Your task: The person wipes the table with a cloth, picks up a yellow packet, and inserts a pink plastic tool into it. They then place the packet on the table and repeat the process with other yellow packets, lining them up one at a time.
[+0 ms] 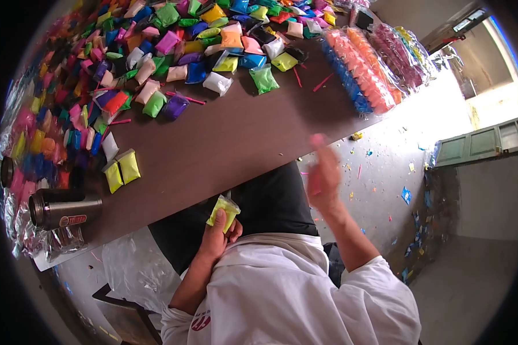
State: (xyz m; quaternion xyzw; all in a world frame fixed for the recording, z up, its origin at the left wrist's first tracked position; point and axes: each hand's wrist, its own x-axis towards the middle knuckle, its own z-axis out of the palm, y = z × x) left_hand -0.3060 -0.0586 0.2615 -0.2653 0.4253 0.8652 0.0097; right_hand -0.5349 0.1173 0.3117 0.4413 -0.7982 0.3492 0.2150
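Observation:
In the head view, my left hand (214, 237) is closed around a small clear-wrapped packet with yellow-green contents (227, 210), held above my lap by the table's near edge. The thumb presses on its face. My right hand (326, 179) is raised to the right, past the table edge, and smeared by motion. Pink patches show at its fingertip and palm side; whether it grips something is not clear. Two yellow packets (122, 169) lie side by side on the brown table (213, 144), left of my left hand.
A large heap of colourful packets (172, 52) covers the table's far and left parts, with pink sticks (323, 83) among them. Bagged rows of pink and blue pieces (357, 72) lie at the right end. A metal flask (66, 208) lies at the left. Scraps litter the floor (380, 172).

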